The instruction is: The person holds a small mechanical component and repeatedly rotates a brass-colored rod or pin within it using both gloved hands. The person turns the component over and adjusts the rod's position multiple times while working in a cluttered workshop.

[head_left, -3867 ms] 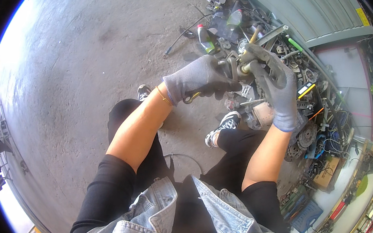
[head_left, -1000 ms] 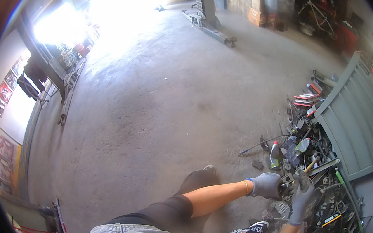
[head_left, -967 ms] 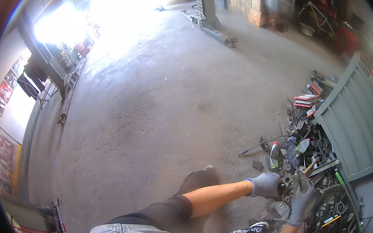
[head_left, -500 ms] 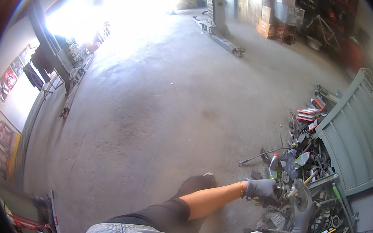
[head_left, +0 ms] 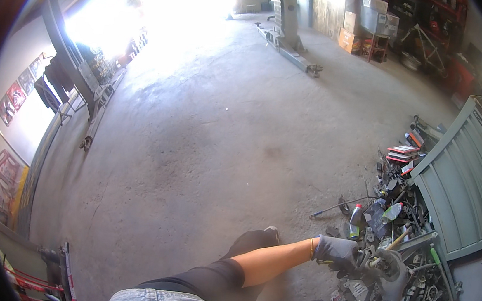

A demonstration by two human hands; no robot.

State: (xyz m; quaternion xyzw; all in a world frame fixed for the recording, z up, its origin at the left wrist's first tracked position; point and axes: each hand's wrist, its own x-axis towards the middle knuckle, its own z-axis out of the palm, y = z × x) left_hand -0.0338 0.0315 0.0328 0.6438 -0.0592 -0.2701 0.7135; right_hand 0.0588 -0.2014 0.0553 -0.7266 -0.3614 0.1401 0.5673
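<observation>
Compared with half a second ago, our view has lifted slightly: both hands now sit lower in the picture, and more of the concrete floor [head_left: 223, 148] shows ahead of us. Our grip on the work is unchanged. Compared with about four seconds ago, when we looked straight down at the hands, they now sit small at the lower right edge.

Our left hand [head_left: 336, 251], in a grey glove, is closed around the left side of a small metal part [head_left: 371, 262]. Our right hand [head_left: 393, 278], also gloved in grey, is wrapped over the right side of the same part. The part is held between both hands, above the floor, just in front of a pile of tools [head_left: 397, 226].

The metal part looks grey and dark, with a rounded body. It is too small here for us to tell its exact shape.

A plastic bottle [head_left: 355, 220] with a red cap stands just beyond the left hand. A grey corrugated panel [head_left: 466, 186] lies to the right of the pile.
</observation>
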